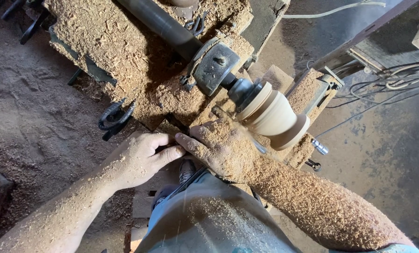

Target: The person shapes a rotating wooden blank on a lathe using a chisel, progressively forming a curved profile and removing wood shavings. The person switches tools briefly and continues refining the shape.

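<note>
Pale wooden workpiece [272, 115] sits mounted on lathe [214, 65], looks spinning. Right hand [223, 147] closed round a tool, mostly hidden, at the wood; left hand [141, 157] curled, contents unclear. Risk: tool catches, fingers near wood; shavings [115, 42] obscure view.

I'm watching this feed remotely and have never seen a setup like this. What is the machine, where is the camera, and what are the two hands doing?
The one picture comes from a camera worn on the person's head, looking straight down. The machine is a wood lathe, buried in sawdust. On its spindle sits a pale, rounded wooden workpiece. The right hand, coated in shavings, is pressed close to the workpiece; a metal tool tip shows just beyond it, though the grip itself is hidden. The left hand rests beside it, thumb touching the right hand. Sawdust also covers the floor and both forearms.
</note>
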